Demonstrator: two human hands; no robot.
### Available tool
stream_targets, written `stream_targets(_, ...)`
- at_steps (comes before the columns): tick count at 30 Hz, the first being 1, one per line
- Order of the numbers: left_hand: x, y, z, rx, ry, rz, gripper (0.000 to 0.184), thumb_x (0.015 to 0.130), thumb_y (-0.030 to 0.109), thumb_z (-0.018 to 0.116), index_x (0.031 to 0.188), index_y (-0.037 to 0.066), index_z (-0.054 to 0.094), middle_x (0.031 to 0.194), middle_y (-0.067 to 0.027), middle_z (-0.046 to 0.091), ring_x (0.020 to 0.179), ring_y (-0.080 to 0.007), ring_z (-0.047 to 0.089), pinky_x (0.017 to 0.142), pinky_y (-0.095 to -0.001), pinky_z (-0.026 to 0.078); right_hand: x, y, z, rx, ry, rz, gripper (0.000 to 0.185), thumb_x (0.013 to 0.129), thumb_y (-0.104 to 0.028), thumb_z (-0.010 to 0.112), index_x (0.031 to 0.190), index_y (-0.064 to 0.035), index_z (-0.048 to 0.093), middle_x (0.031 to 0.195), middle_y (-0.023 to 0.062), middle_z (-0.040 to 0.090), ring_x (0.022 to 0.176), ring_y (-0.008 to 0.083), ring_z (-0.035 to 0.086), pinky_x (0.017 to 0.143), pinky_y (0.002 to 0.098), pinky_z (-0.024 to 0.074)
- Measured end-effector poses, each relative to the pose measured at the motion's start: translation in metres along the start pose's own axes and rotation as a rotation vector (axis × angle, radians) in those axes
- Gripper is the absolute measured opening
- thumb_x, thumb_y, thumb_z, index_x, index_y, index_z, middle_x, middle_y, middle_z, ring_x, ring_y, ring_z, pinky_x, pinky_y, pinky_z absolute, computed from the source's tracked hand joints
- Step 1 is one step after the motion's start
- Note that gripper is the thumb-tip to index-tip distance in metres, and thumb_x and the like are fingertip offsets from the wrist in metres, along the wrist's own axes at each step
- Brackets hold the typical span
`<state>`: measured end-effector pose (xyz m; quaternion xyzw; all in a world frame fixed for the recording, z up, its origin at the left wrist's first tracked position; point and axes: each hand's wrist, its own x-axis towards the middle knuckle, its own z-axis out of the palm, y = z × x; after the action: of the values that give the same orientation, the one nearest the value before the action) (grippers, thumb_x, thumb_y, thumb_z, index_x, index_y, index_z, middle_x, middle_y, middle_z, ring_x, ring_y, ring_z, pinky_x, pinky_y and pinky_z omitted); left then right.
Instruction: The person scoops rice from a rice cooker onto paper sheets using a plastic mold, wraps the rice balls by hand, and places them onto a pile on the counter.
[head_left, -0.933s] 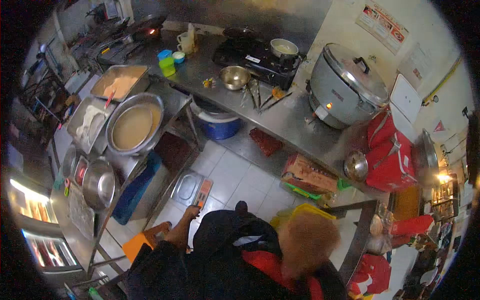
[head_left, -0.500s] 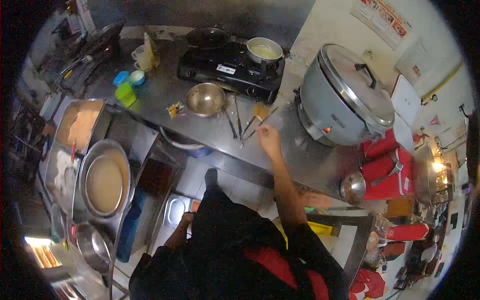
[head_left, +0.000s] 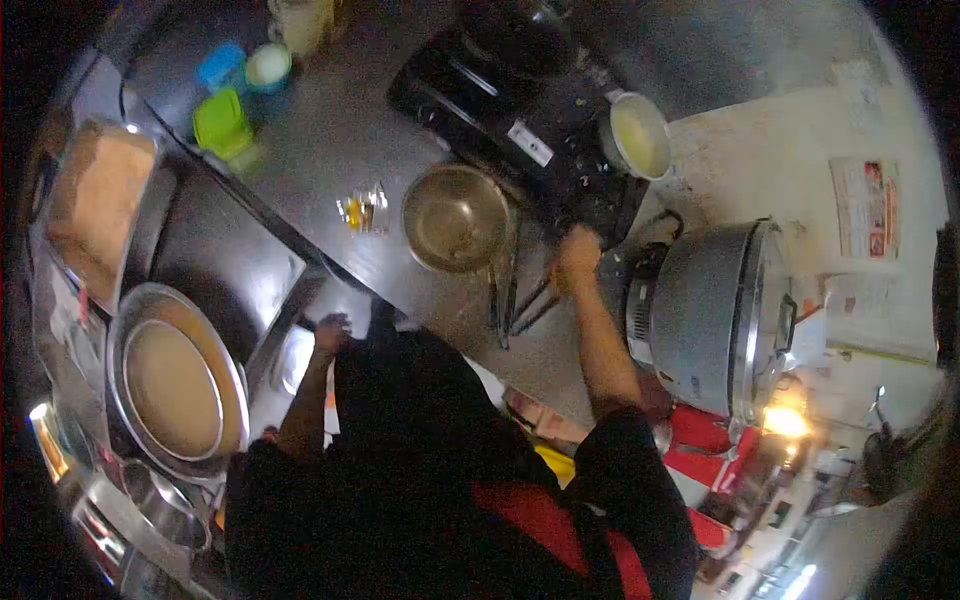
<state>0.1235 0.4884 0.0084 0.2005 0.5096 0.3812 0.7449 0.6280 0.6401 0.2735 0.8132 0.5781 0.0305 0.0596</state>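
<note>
My right hand (head_left: 578, 258) is closed at the front right of the black gas stove (head_left: 500, 110), where its control knob sits; the fingertips are partly hidden and blurred. Just below this hand lie dark-handled tongs (head_left: 535, 306) and other slim dark utensils on the steel counter. A steel bowl (head_left: 457, 220) stands left of them. On the stove's right burner is a pan (head_left: 638, 135) with pale yellow liquid. My left hand (head_left: 332, 332) hangs by my side with its fingers apart, holding nothing.
A large rice cooker (head_left: 695, 310) stands to the right. At left are a wide basin of tan liquid (head_left: 175, 390) and a tray (head_left: 105, 190) of orange-brown food. A green container (head_left: 222, 125) and small packets (head_left: 362, 210) lie on the counter.
The view has turned and come nearer to the counter. My right hand has moved from above the utensils to the stove's front. My left hand has risen, with its fingers spread.
</note>
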Motion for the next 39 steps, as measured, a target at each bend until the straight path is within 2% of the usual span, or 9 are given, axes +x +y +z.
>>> stream_targets(10, -0.016, -0.104, -0.041, 0.775, 0.070, 0.215, 0.021, 0.082, 0.020, 0.055, 0.092, 0.002, 0.060, 0.081, -0.0091, 0.062, 0.072, -0.0223, 0.061, 0.060, -0.0322, 0.048, 0.014, -0.008, -0.009, -0.452, -0.252, -0.380, 0.017, 0.078, -0.017, 0.059, 0.081, -0.0020, 0.067, 0.078, 0.0177, 0.066, 0.072, 0.0331, 0.066, 0.065, 0.0395, 0.0546)
stream_targets(23, 0.028, -0.151, -0.067, 0.901, 0.176, 0.489, 0.020, 0.071, 0.023, 0.060, 0.081, 0.006, 0.059, 0.067, -0.0137, 0.055, 0.067, -0.0322, 0.058, 0.059, -0.0415, 0.045, 0.020, 0.040, 0.063, -0.004, -0.022, 0.025, 0.019, 0.075, -0.020, 0.062, 0.077, -0.0011, 0.066, 0.075, 0.0177, 0.066, 0.072, 0.0323, 0.066, 0.064, 0.0401, 0.0529)
stream_targets(24, 0.054, -0.177, -0.078, 1.417, 0.240, 0.668, 0.020, 0.070, 0.025, 0.061, 0.081, 0.008, 0.060, 0.069, -0.0151, 0.058, 0.067, -0.0313, 0.059, 0.058, -0.0428, 0.045, 0.016, 0.017, 0.028, -0.103, -0.070, -0.052, 0.020, 0.076, -0.021, 0.062, 0.077, -0.0013, 0.066, 0.075, 0.0167, 0.066, 0.073, 0.0315, 0.066, 0.064, 0.0399, 0.0527)
stream_targets(27, 0.038, -0.126, -0.066, 1.586, 0.068, 0.752, 0.018, 0.087, 0.026, 0.056, 0.076, 0.011, 0.059, 0.062, 0.0016, 0.051, 0.054, -0.0134, 0.051, 0.048, -0.0283, 0.039, 0.009, 0.001, 0.000, -0.258, -0.193, -0.188, 0.021, 0.077, -0.023, 0.063, 0.080, -0.0021, 0.067, 0.077, 0.0149, 0.066, 0.075, 0.0303, 0.066, 0.064, 0.0392, 0.0527)
stream_targets(28, 0.053, -0.141, -0.063, 1.555, 0.043, 0.483, 0.021, 0.072, 0.027, 0.059, 0.082, 0.010, 0.061, 0.069, -0.0150, 0.058, 0.067, -0.0321, 0.058, 0.061, -0.0439, 0.046, 0.014, -0.001, -0.001, -0.288, -0.222, -0.238, 0.021, 0.077, -0.023, 0.063, 0.080, -0.0024, 0.067, 0.078, 0.0144, 0.066, 0.075, 0.0301, 0.066, 0.064, 0.0389, 0.0527)
stream_targets(30, 0.046, -0.140, -0.059, 1.044, 0.113, 0.475, 0.014, 0.084, 0.021, 0.055, 0.085, 0.008, 0.061, 0.068, -0.0054, 0.056, 0.061, -0.0226, 0.056, 0.054, -0.0337, 0.045, 0.019, -0.002, 0.001, -0.325, -0.270, -0.230, 0.020, 0.077, -0.022, 0.063, 0.080, -0.0032, 0.068, 0.081, 0.0144, 0.066, 0.075, 0.0304, 0.066, 0.065, 0.0388, 0.0532)
stream_targets(33, 0.061, -0.159, -0.066, 0.667, 0.152, 0.494, 0.023, 0.073, 0.029, 0.062, 0.079, 0.007, 0.063, 0.075, -0.0162, 0.062, 0.074, -0.0338, 0.060, 0.065, -0.0442, 0.047, 0.018, -0.008, -0.003, -0.388, -0.313, -0.176, 0.018, 0.078, -0.021, 0.063, 0.080, -0.0036, 0.068, 0.081, 0.0144, 0.066, 0.074, 0.0303, 0.066, 0.064, 0.0377, 0.0533)
stream_targets(36, 0.033, -0.131, -0.056, 1.196, 0.113, 0.342, 0.021, 0.075, 0.027, 0.062, 0.077, 0.006, 0.063, 0.074, -0.0156, 0.061, 0.072, -0.0316, 0.061, 0.065, -0.0432, 0.048, 0.010, -0.005, -0.022, -0.344, -0.257, -0.199, 0.019, 0.079, -0.022, 0.063, 0.079, -0.0033, 0.068, 0.079, 0.0130, 0.066, 0.074, 0.0280, 0.066, 0.063, 0.0347, 0.0530)
stream_targets(39, 0.003, -0.114, -0.051, 1.000, 0.167, 0.271, 0.019, 0.076, 0.025, 0.062, 0.076, 0.006, 0.062, 0.072, -0.0145, 0.061, 0.067, -0.0283, 0.061, 0.062, -0.0420, 0.049, 0.005, 0.044, -0.026, -0.166, -0.115, -0.480, 0.024, 0.082, -0.026, 0.062, 0.085, -0.0030, 0.066, 0.078, 0.0103, 0.065, 0.073, 0.0243, 0.063, 0.062, 0.0325, 0.0509)
